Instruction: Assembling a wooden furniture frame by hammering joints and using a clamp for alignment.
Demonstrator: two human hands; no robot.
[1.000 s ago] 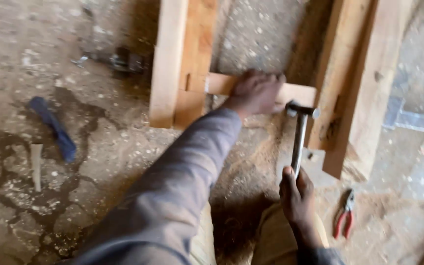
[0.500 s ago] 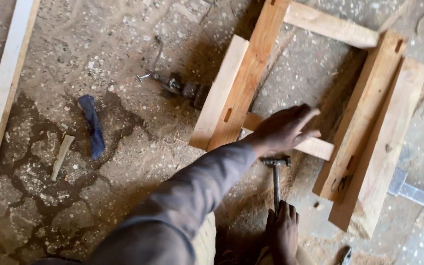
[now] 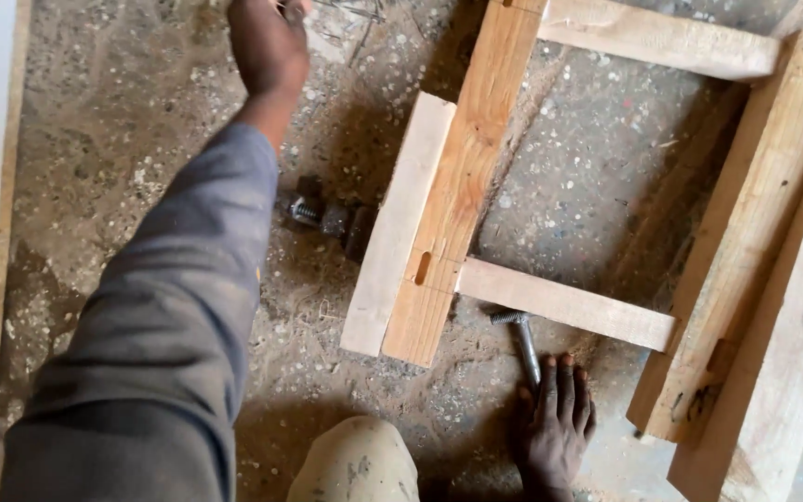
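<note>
Left hand (image 3: 267, 42), top of frame, grip unclear; right hand (image 3: 553, 423) flat on hammer (image 3: 524, 342). Unheld rail (image 3: 564, 302) may slip from its mortise.

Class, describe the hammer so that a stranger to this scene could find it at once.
Start at the wooden frame lying on the concrete floor. Follow its lower crossbar; just beneath lies the hammer, under the right hand. It is the only metal tool there, among pale timber.
</note>
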